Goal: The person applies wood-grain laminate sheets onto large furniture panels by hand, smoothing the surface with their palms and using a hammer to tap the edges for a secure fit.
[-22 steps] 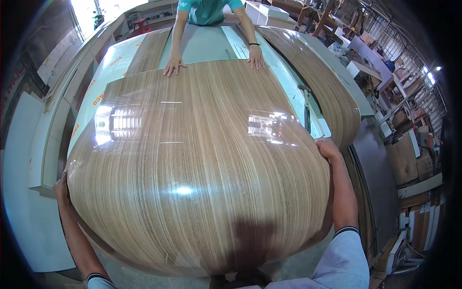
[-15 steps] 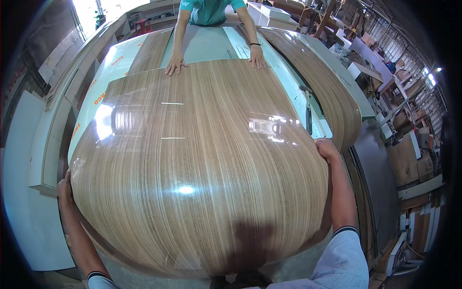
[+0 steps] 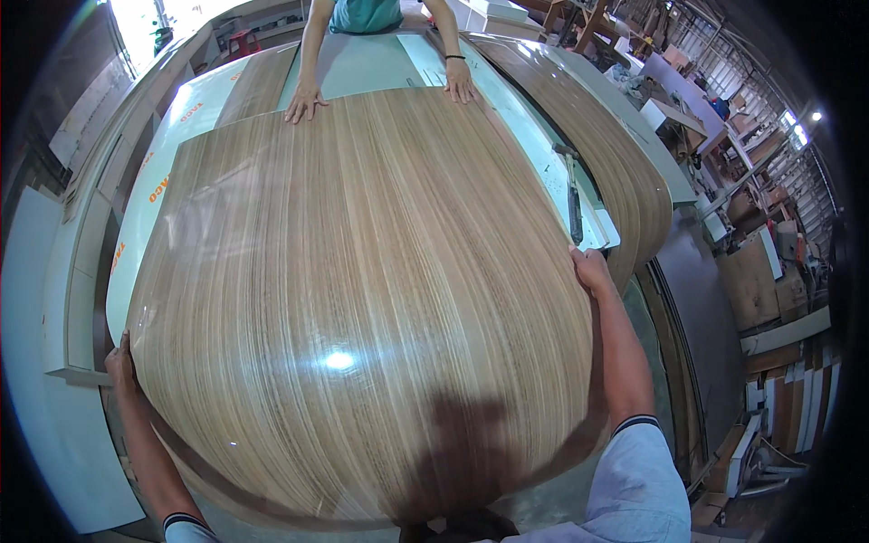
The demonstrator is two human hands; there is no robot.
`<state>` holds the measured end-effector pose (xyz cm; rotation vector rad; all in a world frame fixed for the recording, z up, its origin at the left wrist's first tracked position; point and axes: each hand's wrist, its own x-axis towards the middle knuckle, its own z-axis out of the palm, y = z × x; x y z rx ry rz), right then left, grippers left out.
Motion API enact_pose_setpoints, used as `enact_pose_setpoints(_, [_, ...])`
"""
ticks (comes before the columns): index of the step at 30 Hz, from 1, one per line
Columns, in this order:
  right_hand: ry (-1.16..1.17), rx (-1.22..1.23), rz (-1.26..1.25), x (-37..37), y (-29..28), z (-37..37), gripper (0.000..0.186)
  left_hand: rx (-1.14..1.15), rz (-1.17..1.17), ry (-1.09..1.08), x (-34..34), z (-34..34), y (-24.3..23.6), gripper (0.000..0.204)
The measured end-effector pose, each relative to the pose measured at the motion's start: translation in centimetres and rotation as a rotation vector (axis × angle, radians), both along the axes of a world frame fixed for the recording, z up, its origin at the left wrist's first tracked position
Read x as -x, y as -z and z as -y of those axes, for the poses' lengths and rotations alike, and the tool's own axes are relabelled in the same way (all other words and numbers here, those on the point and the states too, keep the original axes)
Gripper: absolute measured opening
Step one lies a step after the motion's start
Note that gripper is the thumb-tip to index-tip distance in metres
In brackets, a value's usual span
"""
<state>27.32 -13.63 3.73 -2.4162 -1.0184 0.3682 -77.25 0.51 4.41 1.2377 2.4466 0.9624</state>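
A large glossy wood-grain laminate sheet (image 3: 380, 235) spreads before me, its near end curving down toward my body. My left hand (image 3: 120, 366) is closed round its left edge, thumb up along the rim. On the right edge, my right hand (image 3: 590, 270) grips the sheet with fingers curled, close to a hammer (image 3: 572, 195) lying on a pale strip beside the sheet. Across from me, a co-worker in a teal shirt rests a hand (image 3: 305, 104) and another hand (image 3: 460, 80), both flat, at the sheet's far edge. My fingers under the sheet are hidden.
Below the sheet lies a pale green board (image 3: 348, 68) with a film-covered panel (image 3: 186, 113) on its left. Another wood-grain sheet (image 3: 625, 154) bends over the right side. White cabinets (image 3: 77, 308) stand left; a red stool (image 3: 243, 42) is farther back. Offcuts (image 3: 797, 398) crowd the right.
The whole view has shifted, so the sheet and co-worker appear higher and farther left. Bright window reflections on the sheet have mostly faded. Both my hands keep their grip.
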Motion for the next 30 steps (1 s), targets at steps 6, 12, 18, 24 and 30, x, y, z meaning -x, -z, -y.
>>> enact_pose_setpoints(6, [0.083, -0.059, 0.038, 1.0, 2.4, 4.2, 0.055, 0.062, 0.016, 0.006, -3.2, -1.9, 2.3, 0.072])
enact_pose_setpoints(12, [0.099, -0.017, -0.032, 2.6, 4.4, 9.4, 0.057, 0.071, -0.035, 0.015, -3.5, -2.9, 2.1, 0.085])
enact_pose_setpoints(18, [0.096, -0.142, 0.009, 1.6, 6.1, 13.7, 0.039, 0.037, -0.102, 0.002, -4.4, -6.1, 4.3, 0.077])
enact_pose_setpoints(24, [-0.382, -0.194, 0.509, 14.6, -1.3, 5.0, 0.05, 0.059, -0.111, 0.031, -2.6, -8.0, 5.8, 0.074])
enact_pose_setpoints(30, [-0.474, 0.289, 0.403, 21.0, 0.8, -4.5, 0.066, -0.044, -0.074, 0.022, -3.8, -10.5, 8.5, 0.077])
